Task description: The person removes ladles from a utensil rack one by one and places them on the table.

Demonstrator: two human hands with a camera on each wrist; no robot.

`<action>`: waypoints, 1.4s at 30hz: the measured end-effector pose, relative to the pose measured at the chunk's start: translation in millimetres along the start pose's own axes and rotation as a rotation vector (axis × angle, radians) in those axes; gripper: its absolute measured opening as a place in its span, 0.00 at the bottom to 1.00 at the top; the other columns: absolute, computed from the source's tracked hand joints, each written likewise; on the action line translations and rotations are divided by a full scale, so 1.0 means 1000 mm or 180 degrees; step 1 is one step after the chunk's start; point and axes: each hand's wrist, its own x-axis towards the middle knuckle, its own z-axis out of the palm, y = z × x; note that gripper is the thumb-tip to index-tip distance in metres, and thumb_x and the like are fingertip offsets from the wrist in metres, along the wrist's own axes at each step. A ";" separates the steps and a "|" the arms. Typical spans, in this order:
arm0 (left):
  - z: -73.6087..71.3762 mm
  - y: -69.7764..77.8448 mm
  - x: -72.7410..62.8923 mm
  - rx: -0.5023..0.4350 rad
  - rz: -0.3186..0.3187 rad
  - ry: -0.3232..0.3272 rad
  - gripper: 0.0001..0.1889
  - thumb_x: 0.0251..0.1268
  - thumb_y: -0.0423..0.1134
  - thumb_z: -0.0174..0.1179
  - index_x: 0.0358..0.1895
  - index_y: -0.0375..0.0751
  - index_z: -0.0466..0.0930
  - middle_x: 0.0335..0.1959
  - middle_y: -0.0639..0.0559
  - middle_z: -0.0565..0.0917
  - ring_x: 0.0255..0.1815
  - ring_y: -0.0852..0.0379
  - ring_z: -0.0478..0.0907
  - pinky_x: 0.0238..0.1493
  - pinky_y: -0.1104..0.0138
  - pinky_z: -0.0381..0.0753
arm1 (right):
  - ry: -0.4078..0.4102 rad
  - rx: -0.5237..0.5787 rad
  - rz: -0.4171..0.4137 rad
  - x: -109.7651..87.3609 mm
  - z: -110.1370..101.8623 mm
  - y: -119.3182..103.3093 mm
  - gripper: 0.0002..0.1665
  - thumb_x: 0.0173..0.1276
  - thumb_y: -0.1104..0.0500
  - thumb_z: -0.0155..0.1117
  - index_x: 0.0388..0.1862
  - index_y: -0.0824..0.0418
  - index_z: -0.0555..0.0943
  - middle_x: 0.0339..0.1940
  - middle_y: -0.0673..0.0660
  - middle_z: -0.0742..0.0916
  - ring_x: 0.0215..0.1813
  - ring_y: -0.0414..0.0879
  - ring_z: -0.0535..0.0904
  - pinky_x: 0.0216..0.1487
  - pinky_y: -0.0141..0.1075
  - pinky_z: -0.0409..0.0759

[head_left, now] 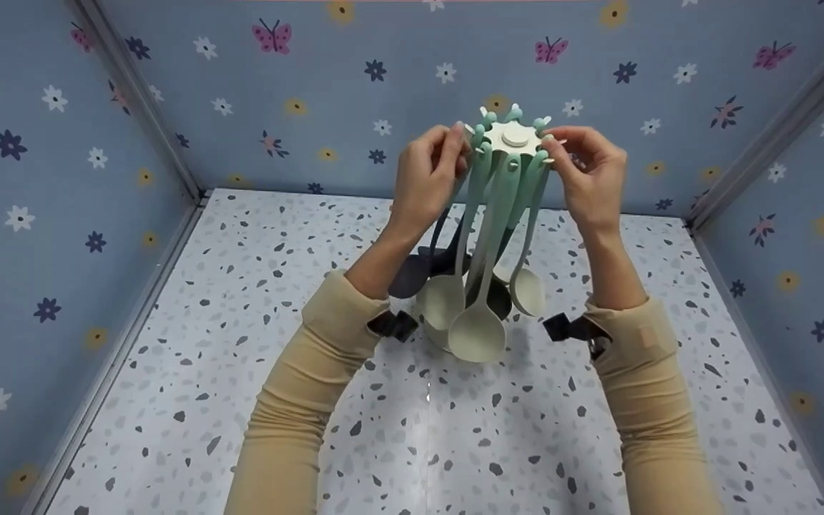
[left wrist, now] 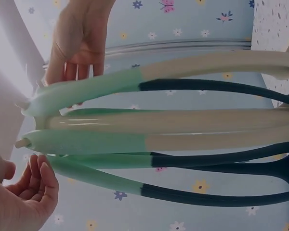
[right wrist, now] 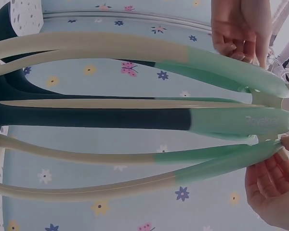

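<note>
Several kitchen utensils with mint-green handles hang from the white hooked top of a utensil rack [head_left: 514,136]. My left hand [head_left: 426,168] is at the rack's left, its curled fingers at the handle top of a dark-headed utensil [head_left: 408,275]. In the left wrist view the fingertips [left wrist: 42,166] meet that handle's end. On the right, my right hand [head_left: 593,175] pinches the handle top of a cream spoon [head_left: 528,292]. The right wrist view shows thumb and fingers at its green handle [right wrist: 221,166]. A large cream ladle [head_left: 478,332] hangs in front.
The rack stands on a white speckled tabletop [head_left: 254,343], its lower part mostly hidden behind the utensil heads. Blue flowered panels [head_left: 412,79] enclose the back and both sides. A dark wrist mount [head_left: 392,325] sits at each cuff.
</note>
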 end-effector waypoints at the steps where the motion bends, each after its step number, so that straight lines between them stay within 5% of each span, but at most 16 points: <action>1: -0.001 0.000 -0.004 0.0002 0.0040 0.0029 0.15 0.68 0.38 0.45 0.28 0.32 0.74 0.19 0.47 0.73 0.21 0.56 0.70 0.23 0.71 0.69 | 0.0008 0.0002 0.0004 0.000 0.000 0.000 0.09 0.59 0.69 0.58 0.34 0.77 0.78 0.27 0.53 0.81 0.27 0.42 0.75 0.30 0.29 0.76; 15: 0.003 -0.035 -0.069 0.0321 0.0740 0.0250 0.10 0.66 0.35 0.48 0.38 0.31 0.76 0.30 0.48 0.77 0.31 0.61 0.74 0.29 0.70 0.75 | 0.0135 0.0155 0.0329 0.002 0.001 -0.003 0.04 0.57 0.70 0.60 0.30 0.71 0.81 0.27 0.55 0.81 0.28 0.43 0.73 0.29 0.27 0.73; 29: 0.028 -0.077 -0.115 0.0375 0.0434 0.0145 0.14 0.56 0.39 0.60 0.41 0.32 0.75 0.35 0.43 0.77 0.34 0.54 0.75 0.32 0.66 0.76 | 0.0227 0.0283 0.0369 0.002 0.003 -0.001 0.03 0.55 0.71 0.61 0.29 0.71 0.80 0.26 0.56 0.81 0.27 0.43 0.73 0.29 0.27 0.73; 36: 0.041 -0.094 -0.134 0.0551 0.0245 0.0195 0.18 0.51 0.42 0.65 0.41 0.34 0.76 0.37 0.46 0.78 0.36 0.55 0.76 0.32 0.70 0.77 | 0.0237 0.0053 0.0082 0.001 0.005 0.001 0.07 0.57 0.70 0.59 0.31 0.78 0.78 0.25 0.52 0.81 0.25 0.41 0.72 0.26 0.28 0.72; 42: 0.052 -0.108 -0.142 0.0435 0.0048 0.0097 0.18 0.50 0.42 0.65 0.41 0.35 0.75 0.37 0.47 0.77 0.38 0.52 0.75 0.37 0.65 0.76 | 0.0274 0.0301 0.0346 0.001 0.004 0.001 0.03 0.56 0.71 0.60 0.28 0.71 0.81 0.25 0.55 0.80 0.25 0.42 0.72 0.27 0.27 0.73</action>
